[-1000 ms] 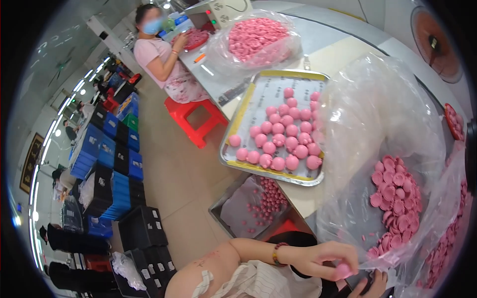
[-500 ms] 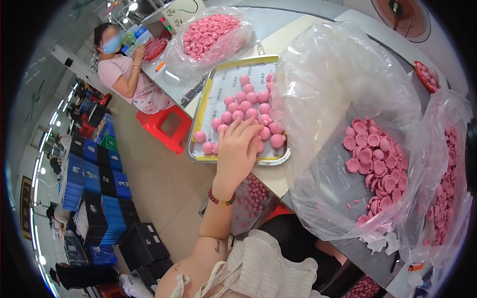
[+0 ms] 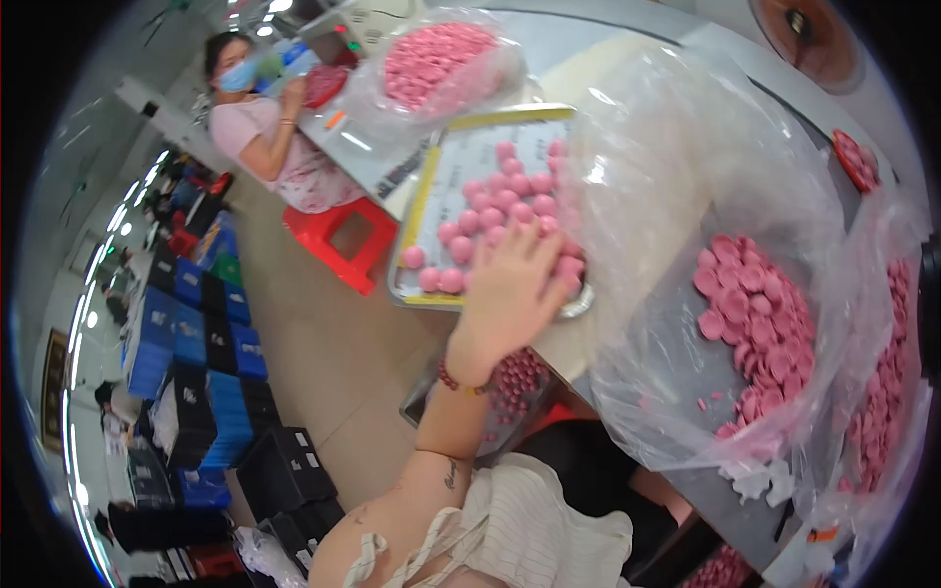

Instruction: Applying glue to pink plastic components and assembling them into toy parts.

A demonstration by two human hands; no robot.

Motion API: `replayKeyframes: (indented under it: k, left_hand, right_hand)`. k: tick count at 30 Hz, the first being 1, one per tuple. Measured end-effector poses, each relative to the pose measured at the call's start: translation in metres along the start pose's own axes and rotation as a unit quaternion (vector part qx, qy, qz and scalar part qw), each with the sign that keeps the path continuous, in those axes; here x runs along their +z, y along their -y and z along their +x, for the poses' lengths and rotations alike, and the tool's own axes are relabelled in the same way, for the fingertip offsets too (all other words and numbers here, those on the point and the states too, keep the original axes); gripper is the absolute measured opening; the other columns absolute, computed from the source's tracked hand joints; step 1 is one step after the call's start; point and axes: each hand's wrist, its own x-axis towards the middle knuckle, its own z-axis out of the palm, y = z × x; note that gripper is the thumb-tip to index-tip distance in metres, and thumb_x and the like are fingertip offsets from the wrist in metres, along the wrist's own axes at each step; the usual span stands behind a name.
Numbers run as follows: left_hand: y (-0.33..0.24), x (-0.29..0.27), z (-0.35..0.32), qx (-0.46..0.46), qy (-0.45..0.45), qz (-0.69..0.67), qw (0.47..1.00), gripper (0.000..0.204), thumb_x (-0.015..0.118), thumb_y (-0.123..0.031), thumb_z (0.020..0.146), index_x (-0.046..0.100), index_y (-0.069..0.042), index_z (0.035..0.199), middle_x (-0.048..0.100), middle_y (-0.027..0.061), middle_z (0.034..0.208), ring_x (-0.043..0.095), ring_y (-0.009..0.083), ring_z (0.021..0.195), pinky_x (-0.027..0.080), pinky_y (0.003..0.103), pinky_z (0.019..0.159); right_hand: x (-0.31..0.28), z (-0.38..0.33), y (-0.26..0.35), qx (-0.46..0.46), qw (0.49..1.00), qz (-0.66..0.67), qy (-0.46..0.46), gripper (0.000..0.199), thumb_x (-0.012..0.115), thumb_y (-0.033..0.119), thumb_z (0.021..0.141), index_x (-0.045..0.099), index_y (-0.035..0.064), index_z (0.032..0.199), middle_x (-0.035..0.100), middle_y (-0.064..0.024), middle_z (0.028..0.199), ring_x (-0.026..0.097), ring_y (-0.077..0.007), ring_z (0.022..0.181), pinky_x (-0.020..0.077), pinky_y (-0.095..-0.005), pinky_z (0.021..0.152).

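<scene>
My left hand [image 3: 505, 291] lies palm down over the near part of a metal tray [image 3: 423, 201] with yellow tape along its edges. Its fingers are spread and rest on or just above round pink balls [image 3: 505, 201]; some balls are hidden under it. The balls cluster in the tray's middle and near end, on a pale printed liner. To the right, a large clear plastic bag [image 3: 676, 147] lies open against the tray, holding a heap of pink cup-shaped half shells [image 3: 760, 328]. My right hand is out of view.
Another bag of pink pieces [image 3: 441, 64] sits at the far end. A masked co-worker [image 3: 270, 137] is at the table's far left, near a red stool [image 3: 338, 235]. Below the table edge is a bin of darker balls [image 3: 515, 387]. Blue and black crates [image 3: 206, 343] line the floor.
My left hand has shifted a little to the right over the balls, and its fingers are spread wider. The whole view has also moved slightly.
</scene>
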Motion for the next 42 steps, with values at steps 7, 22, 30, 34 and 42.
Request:
replayKeyframes:
  k: [7, 22, 30, 34, 42]
  left_hand:
    - [-0.040, -0.002, 0.012, 0.042, -0.134, -0.308, 0.941, 0.018, 0.053, 0.010, 0.070, 0.056, 0.001, 0.085, 0.058, 0.0104, 0.083, 0.055, 0.0181, 0.079, 0.044, 0.027, 0.064]
    - [-0.057, 0.005, -0.011, 0.051, -0.108, -0.746, 0.655, 0.022, 0.046, 0.013, 0.069, 0.043, -0.005, 0.081, 0.045, 0.0060, 0.086, 0.053, 0.0147, 0.074, 0.044, 0.034, 0.077]
    - [-0.065, -0.002, -0.020, 0.041, -0.106, -0.806, 0.581, 0.014, 0.047, 0.002, 0.072, 0.041, -0.007, 0.079, 0.039, 0.0053, 0.079, 0.045, 0.0156, 0.066, 0.038, 0.031, 0.064]
    - [-0.068, 0.005, -0.024, -0.003, -0.069, -0.840, 0.539, 0.013, 0.052, -0.006, 0.072, 0.041, -0.009, 0.078, 0.038, 0.0049, 0.074, 0.040, 0.0157, 0.060, 0.034, 0.030, 0.056]
    - [-0.075, 0.008, -0.035, 0.047, -0.014, -0.906, 0.421, 0.008, 0.039, -0.001, 0.077, 0.043, -0.008, 0.078, 0.036, 0.0034, 0.074, 0.037, 0.0106, 0.053, 0.033, 0.026, 0.054]
  right_hand:
    - [0.039, 0.003, 0.049, 0.164, 0.966, -0.142, 0.138, 0.042, 0.058, 0.027, 0.079, 0.051, -0.0050, 0.105, 0.055, -0.0158, 0.102, 0.054, -0.0204, 0.090, 0.0427, -0.0284, 0.077]
    - [0.029, -0.025, 0.052, -0.158, 0.949, -0.261, 0.078, 0.030, 0.045, 0.017, 0.084, 0.052, -0.0028, 0.105, 0.052, -0.0196, 0.106, 0.051, -0.0286, 0.098, 0.0438, -0.0332, 0.078]
    - [0.108, -0.065, 0.167, 0.257, 0.909, 0.296, 0.145, 0.049, 0.050, 0.030, 0.078, 0.047, -0.0150, 0.097, 0.053, -0.0221, 0.091, 0.051, -0.0296, 0.090, 0.0430, -0.0362, 0.076]
    - [0.134, -0.072, 0.194, 0.159, 0.958, 0.149, 0.184, 0.048, 0.051, 0.033, 0.077, 0.051, -0.0126, 0.092, 0.057, -0.0188, 0.086, 0.054, -0.0259, 0.076, 0.0442, -0.0324, 0.067]
    - [0.150, -0.060, 0.222, 0.131, 0.970, 0.151, 0.139, 0.038, 0.056, 0.030, 0.071, 0.060, -0.0076, 0.078, 0.059, -0.0155, 0.070, 0.054, -0.0235, 0.061, 0.0440, -0.0335, 0.058]
